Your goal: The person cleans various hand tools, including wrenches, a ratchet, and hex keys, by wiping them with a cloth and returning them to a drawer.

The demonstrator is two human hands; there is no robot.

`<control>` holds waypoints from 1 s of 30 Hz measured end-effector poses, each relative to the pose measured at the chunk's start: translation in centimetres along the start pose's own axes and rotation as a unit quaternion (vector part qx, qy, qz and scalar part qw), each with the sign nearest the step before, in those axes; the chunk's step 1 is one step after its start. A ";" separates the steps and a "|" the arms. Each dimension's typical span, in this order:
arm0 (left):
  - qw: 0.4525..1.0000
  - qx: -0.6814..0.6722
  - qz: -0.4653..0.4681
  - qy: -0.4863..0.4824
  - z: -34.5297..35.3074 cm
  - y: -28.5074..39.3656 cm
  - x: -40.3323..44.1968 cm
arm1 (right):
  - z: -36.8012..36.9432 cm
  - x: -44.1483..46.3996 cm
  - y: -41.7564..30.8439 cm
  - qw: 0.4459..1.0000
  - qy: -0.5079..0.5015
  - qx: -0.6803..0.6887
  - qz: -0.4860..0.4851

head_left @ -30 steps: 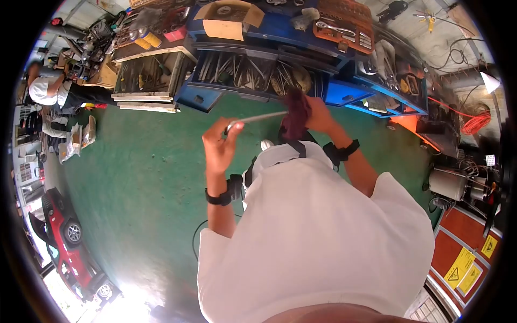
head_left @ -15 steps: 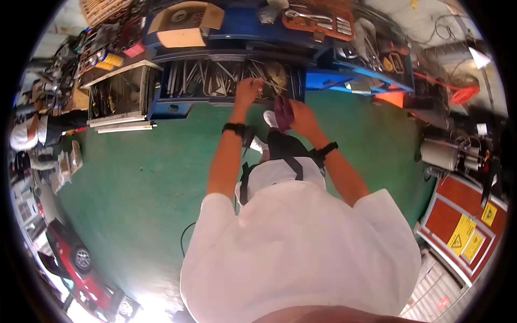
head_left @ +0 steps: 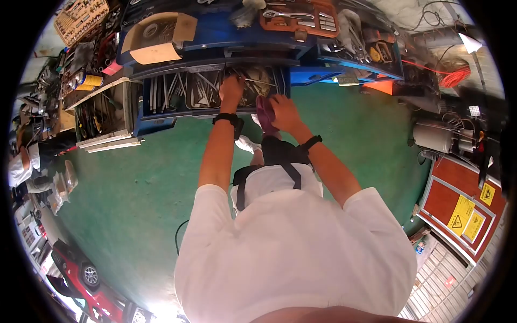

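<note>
My left hand point(head_left: 231, 90) reaches into a pulled-out blue drawer point(head_left: 202, 112) with its fingers curled down among metal tools. A thin metal rod point(head_left: 261, 82) runs right from beside these fingertips; whether they grip it I cannot tell. Long metal rods point(head_left: 175, 89) lie in the left part of the drawer, and more metal pieces point(head_left: 202, 92) fill a tray in its middle. A pale crumpled thing point(head_left: 264, 75) lies at its right. Just in front of the drawer's right side, my right hand point(head_left: 283, 112) is closed on a purple cloth point(head_left: 265, 114), which hangs down.
On the blue cabinet stand an open cardboard box point(head_left: 156, 40) and an orange socket case point(head_left: 299, 19). To the right is another open drawer point(head_left: 366, 54) of tools. A wooden bin point(head_left: 107, 110) of screwdrivers sits left. Another person point(head_left: 24, 164) is at far left.
The view has shifted, so the drawer sits slightly lower and further left. My left hand has gone slightly deeper into the drawer. My right hand still has the purple cloth.
</note>
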State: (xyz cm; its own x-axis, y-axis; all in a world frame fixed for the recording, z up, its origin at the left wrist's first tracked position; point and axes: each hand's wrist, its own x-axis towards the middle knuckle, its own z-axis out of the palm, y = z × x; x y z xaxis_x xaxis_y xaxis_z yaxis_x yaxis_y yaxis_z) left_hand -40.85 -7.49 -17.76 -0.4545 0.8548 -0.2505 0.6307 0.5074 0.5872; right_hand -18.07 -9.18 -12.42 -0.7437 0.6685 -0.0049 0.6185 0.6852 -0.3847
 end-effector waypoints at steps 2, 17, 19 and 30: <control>0.999 0.025 -0.003 0.024 -0.5 0.3 -1.2 | 0.4 -0.1 0.0 0.999 0.012 -0.004 0.034; 0.959 -0.202 0.178 0.089 -8.9 -7.7 -11.7 | 3.5 5.9 -8.7 0.792 -0.077 0.577 0.186; 0.958 -0.151 0.163 0.180 -10.6 -9.9 -11.2 | 1.2 3.8 -9.8 0.872 -0.129 0.456 0.121; 0.977 0.000 -0.012 0.215 -10.2 -12.6 -11.0 | 13.1 0.5 -1.1 0.906 -0.277 0.314 -0.060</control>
State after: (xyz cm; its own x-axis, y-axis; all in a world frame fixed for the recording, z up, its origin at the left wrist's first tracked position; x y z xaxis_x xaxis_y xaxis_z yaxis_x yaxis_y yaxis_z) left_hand -50.16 -24.42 -14.54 -0.6915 0.7177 0.0820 0.6166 0.5273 0.5846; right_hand -22.41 -13.36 -24.06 -0.9171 0.2335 -0.3231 0.3871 0.3279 -0.8617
